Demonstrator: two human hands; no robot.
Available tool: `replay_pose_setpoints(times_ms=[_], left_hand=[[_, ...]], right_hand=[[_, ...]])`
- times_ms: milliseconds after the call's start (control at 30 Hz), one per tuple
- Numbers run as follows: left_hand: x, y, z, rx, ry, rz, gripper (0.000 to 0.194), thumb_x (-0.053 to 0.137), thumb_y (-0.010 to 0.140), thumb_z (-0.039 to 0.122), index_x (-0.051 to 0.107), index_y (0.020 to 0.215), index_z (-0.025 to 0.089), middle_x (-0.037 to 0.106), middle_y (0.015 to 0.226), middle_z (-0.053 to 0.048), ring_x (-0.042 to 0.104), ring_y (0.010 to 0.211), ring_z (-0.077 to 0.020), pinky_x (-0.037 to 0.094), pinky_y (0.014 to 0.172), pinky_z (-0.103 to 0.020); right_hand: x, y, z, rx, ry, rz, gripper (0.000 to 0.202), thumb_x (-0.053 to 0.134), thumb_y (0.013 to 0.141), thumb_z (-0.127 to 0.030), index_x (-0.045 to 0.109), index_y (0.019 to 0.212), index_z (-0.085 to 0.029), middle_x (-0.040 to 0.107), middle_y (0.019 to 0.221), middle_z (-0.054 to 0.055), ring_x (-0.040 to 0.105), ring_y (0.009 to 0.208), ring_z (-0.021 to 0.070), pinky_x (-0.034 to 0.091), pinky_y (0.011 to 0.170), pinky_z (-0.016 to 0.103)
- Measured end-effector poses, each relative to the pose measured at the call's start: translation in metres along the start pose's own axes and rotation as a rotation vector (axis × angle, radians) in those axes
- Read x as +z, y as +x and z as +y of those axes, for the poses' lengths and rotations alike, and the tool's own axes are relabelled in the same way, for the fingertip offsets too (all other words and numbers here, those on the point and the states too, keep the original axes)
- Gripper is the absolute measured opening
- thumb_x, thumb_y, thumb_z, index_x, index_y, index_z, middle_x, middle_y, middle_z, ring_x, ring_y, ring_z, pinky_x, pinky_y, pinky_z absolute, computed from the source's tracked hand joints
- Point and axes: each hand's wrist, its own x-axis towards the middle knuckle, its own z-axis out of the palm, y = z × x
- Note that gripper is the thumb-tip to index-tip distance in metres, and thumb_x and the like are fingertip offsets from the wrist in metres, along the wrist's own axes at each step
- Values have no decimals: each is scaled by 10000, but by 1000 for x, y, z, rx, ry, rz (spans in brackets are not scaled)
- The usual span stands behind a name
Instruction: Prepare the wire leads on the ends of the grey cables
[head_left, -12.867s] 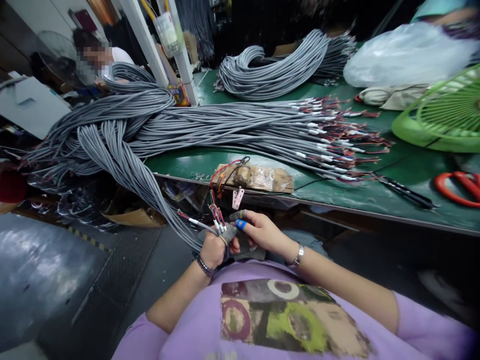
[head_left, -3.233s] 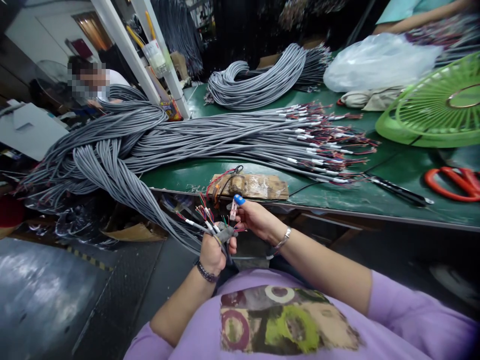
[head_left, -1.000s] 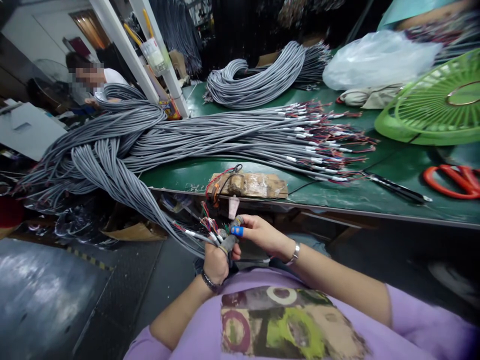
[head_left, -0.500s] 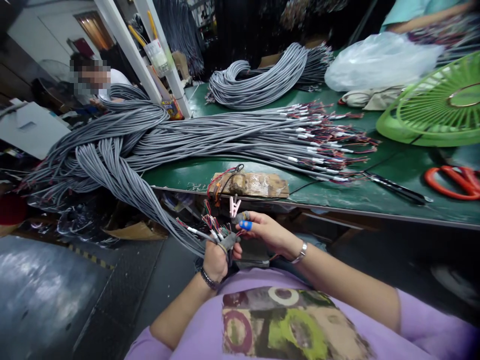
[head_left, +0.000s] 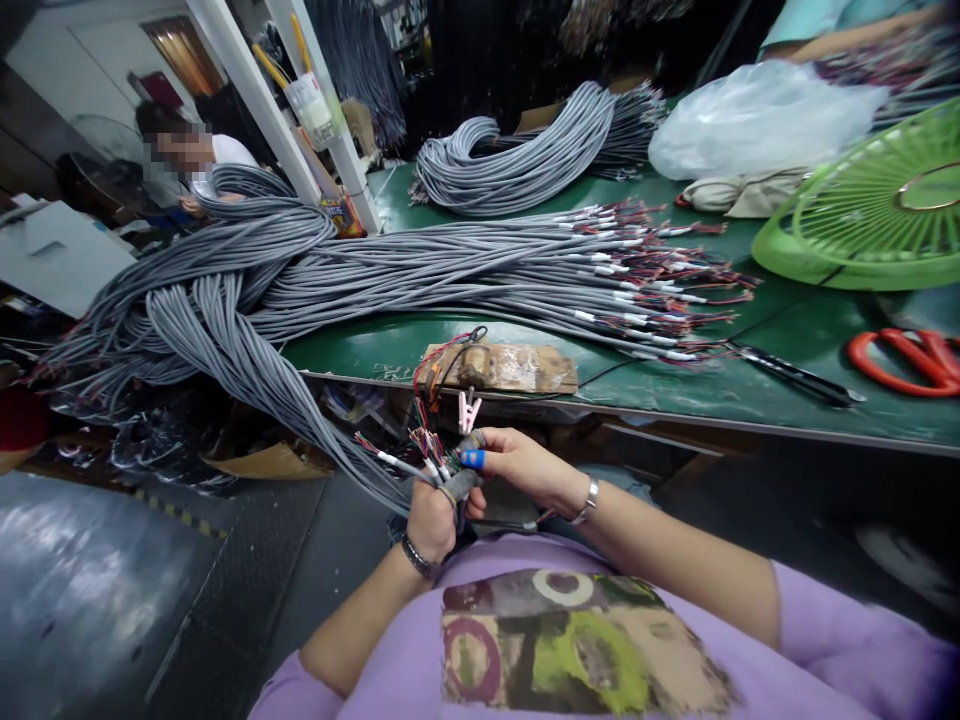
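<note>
My left hand (head_left: 436, 522) is closed round the ends of several grey cables (head_left: 315, 432), which hang down from the table to it. Coloured wire ends (head_left: 427, 448) fan out above that fist, near white sleeves on the cables. A grey wrap covers the left thumb. Close beside it, my right hand (head_left: 504, 462) pinches at the wire ends, with blue tape on one finger and a grey cover on another fingertip. What lies between those fingertips is too small to make out. Just above stands a pink clothespin (head_left: 469, 411) at the table's edge.
A wooden block (head_left: 525, 370) with wires sits on the green table's front edge. Behind it lie long grey cables (head_left: 450, 265) with stripped ends. Black-handled tweezers (head_left: 799, 375), orange-handled scissors (head_left: 904, 360) and a green fan (head_left: 870, 215) are at right. Another person sits at far left.
My right hand has moved slightly left, in toward the wire ends above my left hand. The left hand keeps its hold on the cables.
</note>
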Motion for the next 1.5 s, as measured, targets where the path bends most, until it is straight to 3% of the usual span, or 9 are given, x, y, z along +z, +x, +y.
replay_pose_setpoints(times_ms=[167,333,500,633,733,833,1000,1233,1500], left_hand=[[1,-1,2,15,-8,29,302,706,664,411,624,616,124,582,448,-7,498,363,-95,409,377,-203],[3,-1,1,56,19,74,325,687,698,415,608,576,125,588,457,-12,505,364,-91,384,371,-192],[2,-3,5,46,-21,59,298,710,671,400,622,591,127,578,448,2,492,361,-83,392,371,-187],[0,-3,11,50,-58,57,286,712,661,399,622,597,135,568,442,12,478,355,-74,379,362,-180],[1,-1,16,60,-89,52,271,710,648,391,619,602,141,562,436,16,474,353,-75,378,357,-180],[5,2,21,69,-107,60,265,706,644,390,611,602,146,561,435,17,471,350,-75,375,351,-178],[10,7,24,60,-113,75,263,698,652,393,614,615,147,564,441,14,469,348,-80,379,345,-184],[12,12,21,68,-106,94,260,708,654,382,596,614,152,555,436,23,473,349,-81,387,347,-181],[12,12,18,62,-63,109,300,721,644,399,570,586,147,551,439,23,469,350,-74,386,351,-179]], right_hand=[[2,-2,4,-69,10,92,314,737,661,-412,544,684,-166,591,545,-33,520,475,95,388,513,238],[11,-4,11,-5,176,96,238,642,734,-365,475,688,-202,534,456,-52,505,427,121,385,475,254],[-2,5,10,-50,296,407,187,672,667,-231,500,619,-174,470,518,-70,417,477,56,374,486,187],[-17,12,4,71,429,365,133,611,774,-275,575,705,-167,556,624,-20,476,523,74,438,528,206],[-20,17,-1,147,423,215,263,550,850,-396,619,777,-153,631,736,45,545,588,104,464,552,230],[-16,22,-3,55,329,83,330,607,803,-479,638,785,-151,624,712,33,513,562,95,436,535,224],[-10,28,0,-218,83,305,433,661,702,-578,638,650,-149,581,589,6,426,513,82,356,500,216],[-5,38,1,-37,510,169,410,725,650,-553,645,699,-154,589,619,-1,504,571,105,421,565,244],[0,36,-2,-36,575,188,380,703,699,-525,632,694,-152,594,622,1,491,553,100,409,538,231]])
